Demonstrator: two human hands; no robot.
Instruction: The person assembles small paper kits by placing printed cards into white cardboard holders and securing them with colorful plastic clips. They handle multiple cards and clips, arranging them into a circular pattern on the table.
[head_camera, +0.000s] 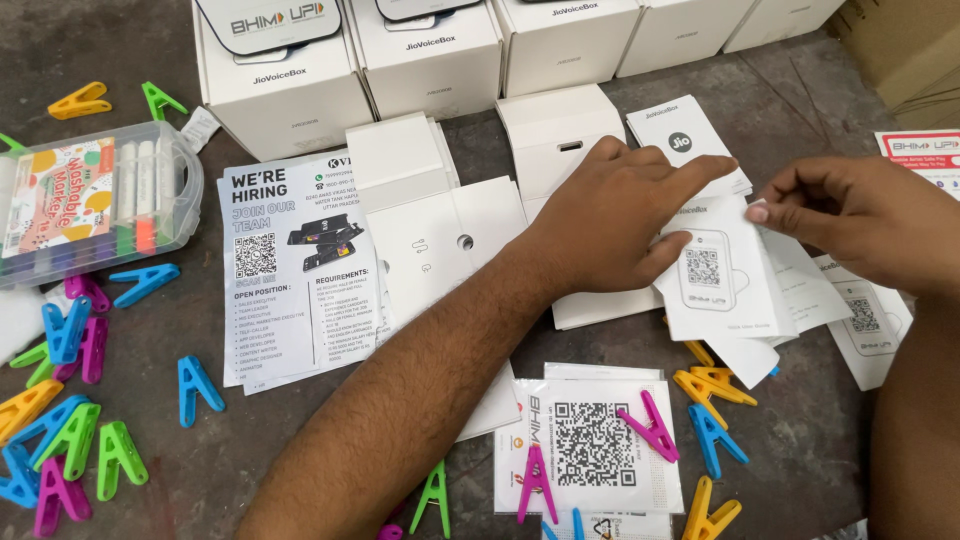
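Note:
My left hand (615, 215) reaches across the dark table and grips a small white leaflet (725, 300) printed with a square code, thumb under it and fingers on top. Fingertips of my right hand (860, 215) pinch the leaflet's upper right corner. Under and around it lie more white leaflets (690, 135) in a loose pile. White folded cardboard inserts (440, 240) lie just left of my left wrist.
A row of white boxes (430, 70) lines the far edge. A printed flyer stack (295, 270) lies left of centre, beside a clear case of markers (90, 200). Coloured clothes pegs (70, 430) are scattered around. Sleeved code sheets (600, 445) lie near me.

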